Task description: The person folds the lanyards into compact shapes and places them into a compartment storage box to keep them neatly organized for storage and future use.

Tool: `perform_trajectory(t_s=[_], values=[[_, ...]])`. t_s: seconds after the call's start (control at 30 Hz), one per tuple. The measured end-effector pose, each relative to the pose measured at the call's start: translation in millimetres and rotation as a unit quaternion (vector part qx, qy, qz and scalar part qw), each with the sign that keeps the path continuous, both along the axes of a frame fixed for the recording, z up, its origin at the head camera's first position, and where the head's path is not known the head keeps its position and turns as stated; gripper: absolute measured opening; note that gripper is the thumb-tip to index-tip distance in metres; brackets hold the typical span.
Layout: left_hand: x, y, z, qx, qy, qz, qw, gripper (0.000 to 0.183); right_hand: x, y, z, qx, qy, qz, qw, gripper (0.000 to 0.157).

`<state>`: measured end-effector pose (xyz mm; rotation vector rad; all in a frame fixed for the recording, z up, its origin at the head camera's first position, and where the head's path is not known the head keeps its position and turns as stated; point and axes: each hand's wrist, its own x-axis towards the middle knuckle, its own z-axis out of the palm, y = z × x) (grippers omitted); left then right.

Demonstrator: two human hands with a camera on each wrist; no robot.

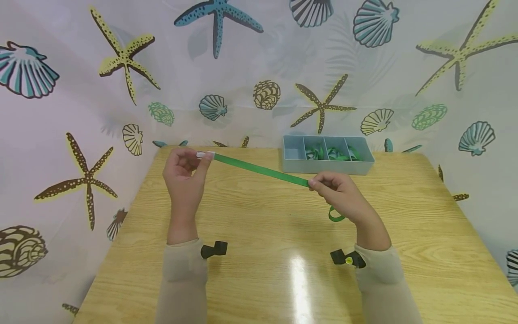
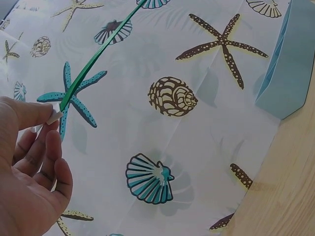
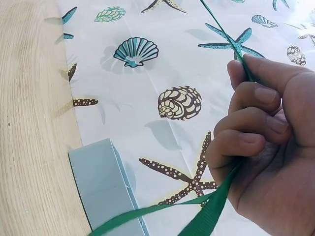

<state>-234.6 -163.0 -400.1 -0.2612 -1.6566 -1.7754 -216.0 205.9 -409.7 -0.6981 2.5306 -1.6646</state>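
Observation:
A green ribbon (image 1: 261, 169) is stretched between both hands above the table, sloping down to the right in the head view. My left hand (image 1: 185, 168) pinches its white-wrapped end (image 1: 205, 155) between thumb and forefinger; the other fingers are loosely curled in the left wrist view. With thumb and forefinger, my right hand (image 1: 337, 191) pinches the ribbon farther along. More ribbon (image 3: 209, 216) passes out below the curled fingers of that hand in the right wrist view. In the head view, a loop of it (image 1: 336, 215) shows beneath the right hand.
A light blue box (image 1: 328, 167) with several compartments stands at the table's back, right of centre. Green ribbon pieces (image 1: 336, 154) lie in its three right compartments. Behind the wooden table (image 1: 259, 225) hangs a sheet (image 1: 243, 121) printed with shells and starfish.

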Motion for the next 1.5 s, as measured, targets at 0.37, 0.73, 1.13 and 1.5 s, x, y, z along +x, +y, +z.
perform_trajectory(t_s=[0.37, 0.73, 1.13, 1.5], values=[[2.6, -1, 2.5, 0.033, -0.006, 0.024, 0.9992, 0.024, 0.5, 2, 1.6, -0.003, 0.001, -0.004, 1.000, 0.019], [-0.6, -3, -1.0, 0.027, 0.000, 0.040, 0.9988, 0.027, 1.0, 2, 3.3, -0.003, -0.001, -0.006, 1.000, 0.019], [1.9, -9, 0.5, 0.043, -0.018, 0.064, 0.9969, 0.024, 1.6, 3, 2.7, -0.009, -0.001, 0.001, 1.000, 0.019], [2.0, -13, 1.2, 0.051, 0.010, 0.082, 0.9953, 0.023, 2.9, 5, 5.7, -0.006, -0.002, -0.008, 1.000, 0.021]])
